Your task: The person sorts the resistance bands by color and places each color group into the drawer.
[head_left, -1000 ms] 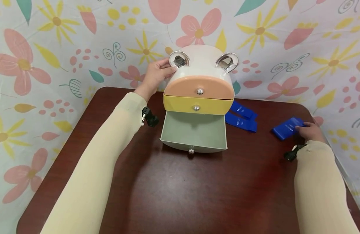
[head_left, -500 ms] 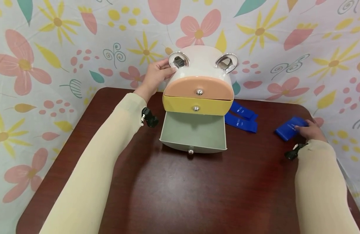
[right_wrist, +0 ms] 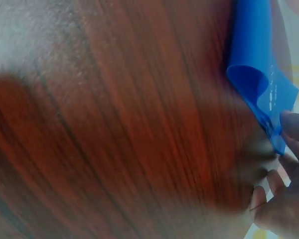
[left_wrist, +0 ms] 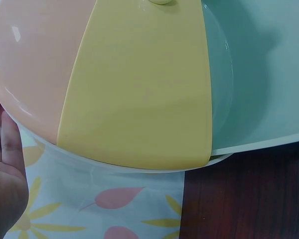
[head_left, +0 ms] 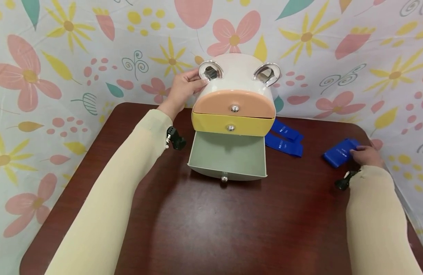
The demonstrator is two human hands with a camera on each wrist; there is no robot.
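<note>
A white animal-shaped drawer box [head_left: 236, 70] stands at the back of the table, with a peach drawer [head_left: 234, 103] and a yellow drawer [head_left: 232, 124] closed. Its green bottom drawer [head_left: 228, 154] is pulled out and looks empty. My left hand [head_left: 183, 87] rests against the box's upper left side beside a chrome ear, fingers laid on the shell. The left wrist view shows the palm [left_wrist: 5, 184] beside the box [left_wrist: 134, 84]. My right hand [head_left: 367, 156] pinches the edge of a folded blue band [head_left: 341, 152] lying at the table's right. The right wrist view shows the fingers [right_wrist: 284, 199] on the blue band [right_wrist: 256, 74].
Two more blue bands [head_left: 283, 139] lie on the dark wooden table [head_left: 232, 229] just right of the box. A flowered cloth [head_left: 60, 68] hangs close behind and around the table. The table's right edge is near my right hand.
My right hand has slid the blue band slightly to the right. The left hand and the box have stayed where they were.
</note>
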